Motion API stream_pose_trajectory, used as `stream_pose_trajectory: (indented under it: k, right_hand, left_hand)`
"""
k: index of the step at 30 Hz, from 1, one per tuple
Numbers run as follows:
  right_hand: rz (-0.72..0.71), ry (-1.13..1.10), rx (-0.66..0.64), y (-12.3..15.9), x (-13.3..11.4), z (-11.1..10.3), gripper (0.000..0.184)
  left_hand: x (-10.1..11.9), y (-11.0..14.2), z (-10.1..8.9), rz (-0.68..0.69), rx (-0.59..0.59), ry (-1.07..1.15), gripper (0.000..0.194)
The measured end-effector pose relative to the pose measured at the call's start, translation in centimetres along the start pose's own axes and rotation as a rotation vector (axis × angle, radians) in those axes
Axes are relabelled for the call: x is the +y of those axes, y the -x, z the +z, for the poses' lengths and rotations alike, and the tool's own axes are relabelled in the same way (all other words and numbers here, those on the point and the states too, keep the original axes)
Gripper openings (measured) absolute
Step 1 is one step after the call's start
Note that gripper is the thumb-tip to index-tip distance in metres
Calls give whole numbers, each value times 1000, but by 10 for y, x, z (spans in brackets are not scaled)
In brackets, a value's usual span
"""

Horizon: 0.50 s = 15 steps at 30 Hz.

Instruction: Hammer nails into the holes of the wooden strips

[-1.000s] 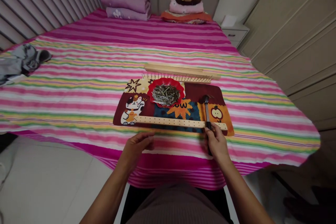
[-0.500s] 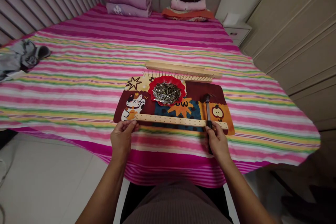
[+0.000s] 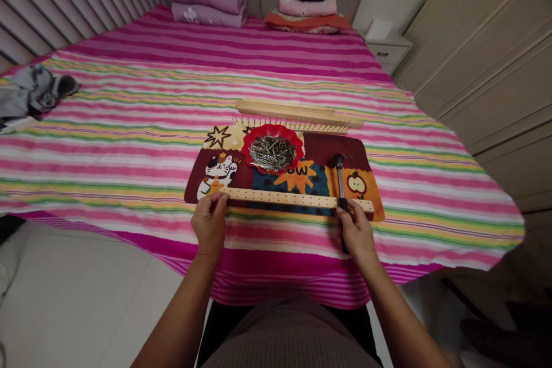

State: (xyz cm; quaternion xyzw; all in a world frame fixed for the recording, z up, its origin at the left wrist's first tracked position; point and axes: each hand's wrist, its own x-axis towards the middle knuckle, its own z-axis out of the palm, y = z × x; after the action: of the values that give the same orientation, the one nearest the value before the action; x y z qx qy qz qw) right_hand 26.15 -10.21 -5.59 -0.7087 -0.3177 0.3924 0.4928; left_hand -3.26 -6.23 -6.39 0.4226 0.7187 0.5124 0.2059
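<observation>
A wooden strip (image 3: pixel 280 198) with rows of small dark holes or marks lies along the near side of a patterned mat (image 3: pixel 276 181). At the strip's left end, my left hand (image 3: pixel 210 223) is pinched closed; whatever its fingertips hold is too small to make out. My right hand (image 3: pixel 357 231) grips the black handle of a hammer (image 3: pixel 340 181), which crosses the strip near its right end, head pointing away from me. A red scalloped bowl (image 3: pixel 246 152) full of nails (image 3: pixel 272 153) sits toward the back of the mat.
Behind the bowl, another wooden strip (image 3: pixel 319 130) has a row of nails standing in it, with plain wooden strips (image 3: pixel 284 106) beyond. Grey clothing (image 3: pixel 37 95) lies at the left of the striped bed (image 3: pixel 129 126). Folded bedding (image 3: pixel 204 0) is stacked at the far end.
My left hand moved left and forward to the wooden strip's left end, then shifted slightly right with its fingers pinched there. My right hand and the hammer stayed nearly in place.
</observation>
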Motion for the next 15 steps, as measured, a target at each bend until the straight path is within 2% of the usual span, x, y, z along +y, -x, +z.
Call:
stream_pose_trajectory:
  k: [9, 15]
  right_hand:
    - [-5, 17, 1, 1, -1, 0, 63]
    - [-19, 26, 22, 2, -1, 1, 64]
  left_hand:
    - [2, 0, 1, 20, -4, -112, 21]
    - [7, -1, 3, 112, 10, -250, 16]
